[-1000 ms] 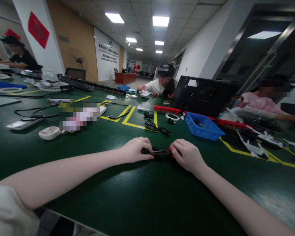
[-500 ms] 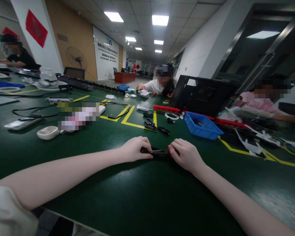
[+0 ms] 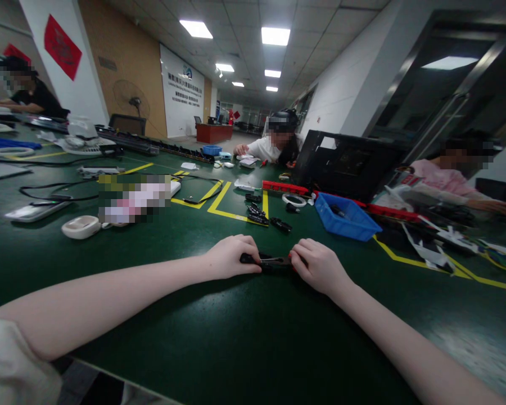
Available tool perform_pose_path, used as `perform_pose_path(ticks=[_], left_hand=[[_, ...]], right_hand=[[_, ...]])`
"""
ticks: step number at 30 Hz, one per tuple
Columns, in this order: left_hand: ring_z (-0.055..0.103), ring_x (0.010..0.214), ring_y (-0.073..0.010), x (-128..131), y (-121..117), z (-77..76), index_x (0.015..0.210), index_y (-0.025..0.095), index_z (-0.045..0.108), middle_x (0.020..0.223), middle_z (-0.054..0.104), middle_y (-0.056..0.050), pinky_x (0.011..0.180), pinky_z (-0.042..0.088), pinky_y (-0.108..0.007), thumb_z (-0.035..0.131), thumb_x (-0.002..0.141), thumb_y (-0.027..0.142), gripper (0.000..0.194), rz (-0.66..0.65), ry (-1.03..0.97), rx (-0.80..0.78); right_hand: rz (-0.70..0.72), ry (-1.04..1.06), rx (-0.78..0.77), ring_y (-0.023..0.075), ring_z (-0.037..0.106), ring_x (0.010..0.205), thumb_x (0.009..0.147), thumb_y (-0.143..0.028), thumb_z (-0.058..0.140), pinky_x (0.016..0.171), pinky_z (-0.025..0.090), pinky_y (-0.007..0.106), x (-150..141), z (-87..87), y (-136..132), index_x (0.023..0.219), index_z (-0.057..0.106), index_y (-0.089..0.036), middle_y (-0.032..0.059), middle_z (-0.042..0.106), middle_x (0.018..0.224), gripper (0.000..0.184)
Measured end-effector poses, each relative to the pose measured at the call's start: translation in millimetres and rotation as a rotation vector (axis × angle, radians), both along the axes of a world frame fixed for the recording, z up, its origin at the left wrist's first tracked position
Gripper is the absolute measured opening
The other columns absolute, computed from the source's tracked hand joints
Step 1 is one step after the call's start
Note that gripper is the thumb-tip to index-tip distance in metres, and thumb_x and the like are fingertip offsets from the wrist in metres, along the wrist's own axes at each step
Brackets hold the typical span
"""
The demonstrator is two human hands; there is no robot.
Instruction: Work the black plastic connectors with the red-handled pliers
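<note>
Near the middle of the table, my left hand (image 3: pixel 236 256) is closed, thumb and fingers pinching a small black part (image 3: pixel 247 258). A thin pale metal strip (image 3: pixel 270 260) runs from it toward the right. My right hand (image 3: pixel 318 263) is closed around the end of what look like pliers (image 3: pixel 281 261), dark at the jaws with a bit of red at the fingers. The jaws point left and meet or overlap the strip; whether they grip it I cannot tell. Just beyond my hands lie several small black parts (image 3: pixel 257 214) and another black piece (image 3: pixel 280 225).
A blue bin (image 3: pixel 348 216) with dark items stands right of centre, before a red strip (image 3: pixel 284 187) and a large black panel (image 3: pixel 348 163). At left lie a white case (image 3: pixel 81 227), a white phone-like device (image 3: pixel 37 211) and black cable (image 3: pixel 59 184). Co-workers sit around the table.
My hands hold nearly the same pose, with the black part and the pliers in the same place. The view has shifted very slightly.
</note>
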State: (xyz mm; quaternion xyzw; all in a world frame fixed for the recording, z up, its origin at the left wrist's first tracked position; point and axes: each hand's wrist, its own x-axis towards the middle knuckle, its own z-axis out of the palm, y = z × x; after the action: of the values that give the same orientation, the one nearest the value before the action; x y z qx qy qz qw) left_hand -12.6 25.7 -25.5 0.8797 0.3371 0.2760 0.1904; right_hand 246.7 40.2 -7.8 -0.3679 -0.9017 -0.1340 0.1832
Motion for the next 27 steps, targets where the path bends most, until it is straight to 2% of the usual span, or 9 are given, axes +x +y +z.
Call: perform_pose_path(ticks=[21,27], left_hand=[[0.061,0.091,-0.0186,0.4,0.3,-1.2,0.090,0.018,0.071,0.098,0.064,-0.004,0.082,0.047,-0.029,0.072,0.083,0.030,0.014,0.008,0.000,0.012],[0.061,0.091,-0.0186,0.9,-0.1,0.4,0.090,0.017,0.071,0.098,0.064,-0.004,0.082,0.047,-0.029,0.072,0.082,0.029,0.014,0.009,0.000,0.007]], right_hand=[[0.028,-0.009,-0.035,0.0168,0.052,0.069,0.095,-0.028,0.041,0.063,0.039,0.030,1.5,1.8,2.2,0.072,0.058,-0.020,0.0058,0.059,0.073,0.030],[0.003,-0.015,0.016,0.0169,0.052,0.069,0.094,-0.029,0.042,0.064,0.038,0.030,-3.4,-2.1,-1.6,0.071,0.059,-0.018,0.0062,0.059,0.073,0.030]])
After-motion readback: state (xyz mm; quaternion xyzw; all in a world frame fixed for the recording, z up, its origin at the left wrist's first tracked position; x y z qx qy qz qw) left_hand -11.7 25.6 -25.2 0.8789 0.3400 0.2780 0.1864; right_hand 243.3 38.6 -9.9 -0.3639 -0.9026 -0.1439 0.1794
